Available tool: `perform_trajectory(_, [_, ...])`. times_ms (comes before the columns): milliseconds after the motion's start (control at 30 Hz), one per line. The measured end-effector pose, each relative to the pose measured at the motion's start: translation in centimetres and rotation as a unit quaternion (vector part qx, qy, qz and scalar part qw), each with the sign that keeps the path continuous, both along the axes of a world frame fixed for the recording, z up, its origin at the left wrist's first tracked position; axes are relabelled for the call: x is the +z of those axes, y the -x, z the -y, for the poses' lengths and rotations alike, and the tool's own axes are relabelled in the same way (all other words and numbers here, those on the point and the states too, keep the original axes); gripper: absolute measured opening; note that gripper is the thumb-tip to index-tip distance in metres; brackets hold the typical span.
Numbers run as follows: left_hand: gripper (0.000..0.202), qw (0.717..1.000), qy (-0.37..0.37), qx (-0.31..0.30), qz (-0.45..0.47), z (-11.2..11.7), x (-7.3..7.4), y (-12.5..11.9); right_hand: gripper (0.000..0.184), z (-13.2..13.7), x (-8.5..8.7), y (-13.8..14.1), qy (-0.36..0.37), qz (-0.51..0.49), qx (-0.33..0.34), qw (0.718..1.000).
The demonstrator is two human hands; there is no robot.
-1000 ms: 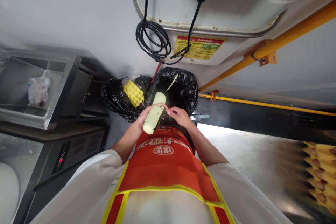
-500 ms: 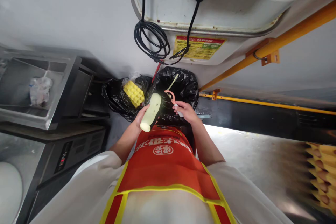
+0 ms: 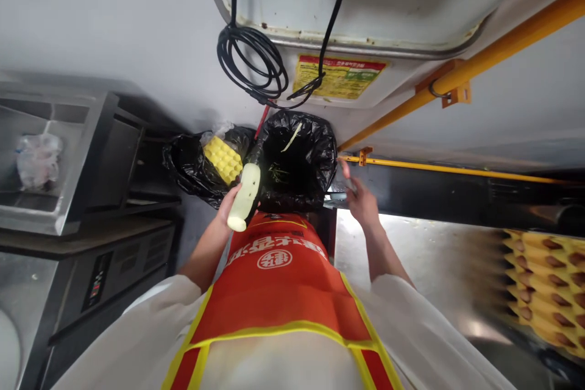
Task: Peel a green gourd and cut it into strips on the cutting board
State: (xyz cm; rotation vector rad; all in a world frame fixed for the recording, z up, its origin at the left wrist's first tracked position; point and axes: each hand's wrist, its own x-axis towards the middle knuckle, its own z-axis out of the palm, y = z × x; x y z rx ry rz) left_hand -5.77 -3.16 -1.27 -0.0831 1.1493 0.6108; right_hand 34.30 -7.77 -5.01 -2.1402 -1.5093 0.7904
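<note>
My left hand (image 3: 227,204) is closed around a long, thick, pale green peeled vegetable (image 3: 247,192) with a dark strip along its right side and a few small dark spots; its kind is not clear. It is tilted, its blunt pale end towards my apron. My right hand (image 3: 363,202) is closed on a peeler (image 3: 351,183) with a pinkish head and greyish handle, blurred by motion, right of the bin and apart from the vegetable. A bin lined with a black bag (image 3: 322,134) lies between my hands. Inside it are a pale peel strip (image 3: 292,137) and thin scraps.
Left of the bin, another black bag (image 3: 176,161) holds a yellow egg tray (image 3: 223,158). A steel sink (image 3: 86,158) stands at left. Yellow pipes (image 3: 411,164), a hanging black cable coil (image 3: 251,64) and a steel counter (image 3: 411,268) with stacked egg trays (image 3: 543,286) are around.
My right hand with the peeler has moved right, away from the vegetable and out past the bin's edge. My left hand still holds the vegetable. The whole view has shifted slightly.
</note>
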Motion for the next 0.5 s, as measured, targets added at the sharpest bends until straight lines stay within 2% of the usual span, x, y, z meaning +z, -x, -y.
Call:
perform_trajectory(67, [0.042,1.000,0.001,-0.004,-0.001,0.1,-0.1,-0.1,0.057,3.7,0.5,-1.2,-0.018,0.081,-0.051,0.995])
perform_trajectory(133, [0.042,1.000,0.005,-0.009,-0.001,0.0,-0.2,-0.4,0.053,6.8,0.3,-1.4,0.071,0.106,-0.005,0.992])
perform_trajectory(200, [0.043,1.000,0.010,-0.019,0.000,-0.2,-0.1,-1.0,0.050,8.5,-0.2,-0.9,0.106,0.111,0.010,0.988])
perform_trajectory(300, [0.043,1.000,0.015,-0.023,0.007,-0.6,0.0,-2.0,0.054,8.7,-0.8,0.2,0.080,0.122,-0.049,0.988])
perform_trajectory(400, [0.043,1.000,0.019,-0.020,0.012,-0.9,0.1,-2.6,0.050,8.2,-1.0,0.9,0.135,0.102,-0.040,0.985])
perform_trajectory(500, [0.044,0.999,0.015,-0.028,0.026,-0.9,0.1,-2.7,0.048,8.2,-0.9,1.1,0.120,0.059,-0.078,0.988])
